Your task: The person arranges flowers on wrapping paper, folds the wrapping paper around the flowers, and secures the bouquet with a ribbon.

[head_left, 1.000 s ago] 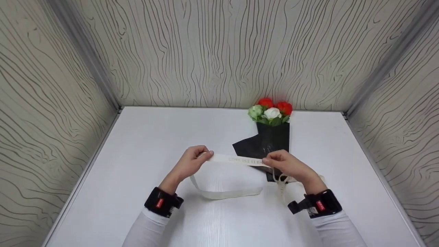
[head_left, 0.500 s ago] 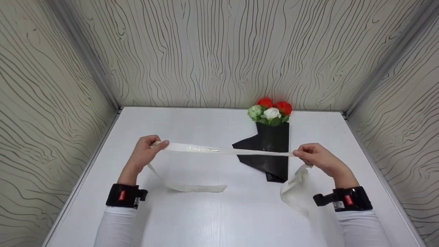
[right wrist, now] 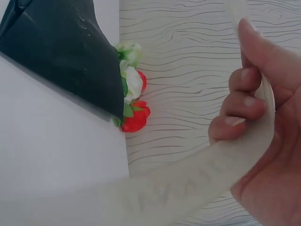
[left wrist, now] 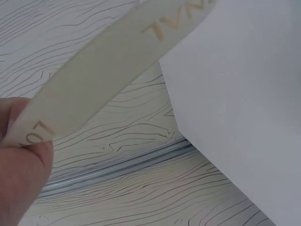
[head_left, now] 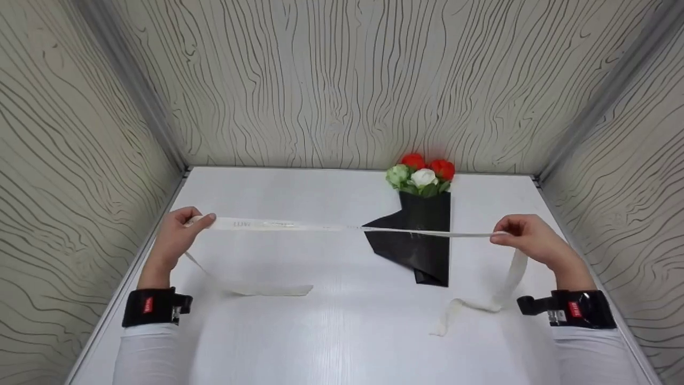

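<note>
Ribbon (head_left: pixel 299 225) runs taut between the left hand (head_left: pixel 179 232) and right hand (head_left: pixel 529 239), each pinching it, long axis roughly parallel to the back edge of the worktop (head_left: pixel 320 342). In the head view it crosses the bouquet (head_left: pixel 426 211), right hand nearer; loose ends trail frontward.

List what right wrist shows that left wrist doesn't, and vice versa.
Right wrist only: the right hand with curled fingers, the black wrap and its red, white and green flowers.

Left wrist only: the left hand, thumb at the ribbon, and a corner of the white table.

Both: part of the lettered ribbon, some tabletop and the wood-grain wall.
</note>
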Demonstrator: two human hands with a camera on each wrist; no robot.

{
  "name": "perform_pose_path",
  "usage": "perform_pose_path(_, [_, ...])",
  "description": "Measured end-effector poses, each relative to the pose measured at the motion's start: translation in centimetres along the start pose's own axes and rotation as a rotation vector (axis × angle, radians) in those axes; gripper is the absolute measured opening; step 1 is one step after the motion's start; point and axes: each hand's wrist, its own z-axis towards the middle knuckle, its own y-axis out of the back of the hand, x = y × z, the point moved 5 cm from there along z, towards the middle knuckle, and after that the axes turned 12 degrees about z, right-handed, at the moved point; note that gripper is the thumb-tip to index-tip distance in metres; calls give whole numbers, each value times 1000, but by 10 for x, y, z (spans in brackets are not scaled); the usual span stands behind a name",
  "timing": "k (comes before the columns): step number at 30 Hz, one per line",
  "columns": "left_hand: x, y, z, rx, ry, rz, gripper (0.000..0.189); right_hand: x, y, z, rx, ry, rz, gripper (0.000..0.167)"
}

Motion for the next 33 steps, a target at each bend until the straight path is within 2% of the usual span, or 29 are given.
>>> perform_pose_path(5, [6, 17, -1, -80, 14, 5, 39, 8, 19, 0, -268, 116, -124, 18])
perform_pose_path(10, [11, 28, -3, -117, 29, 5, 38, 7, 34, -5, -493, 118, -184, 25])
perform_pose_path(15, [14, 39, -5, -128, 47, 15, 36, 5, 50, -12, -685, 138, -254, 23])
perform_pose_path(21, [12, 51, -5, -181, 59, 4, 33, 13, 67, -18, -890, 326, -302, 35])
perform_pose_path(23, [12, 50, -5, -184, 54, -6, 33, 11, 68, -18, -907, 370, -318, 39])
perform_pose_path(25, [14, 45, -7, -169, 51, -15, 33, 2, 64, -17, -882, 351, -342, 38])
perform_pose_path(27, [18, 38, -10, -129, 56, -15, 34, -15, 57, -17, -816, 268, -384, 35])
perform_pose_path(30, [26, 22, -17, -36, 66, 6, 35, -50, 43, -20, -667, 91, -461, 29])
perform_pose_path(33, [32, 4, -24, 64, 59, 49, 35, -84, 29, -27, -508, -51, -521, 26])
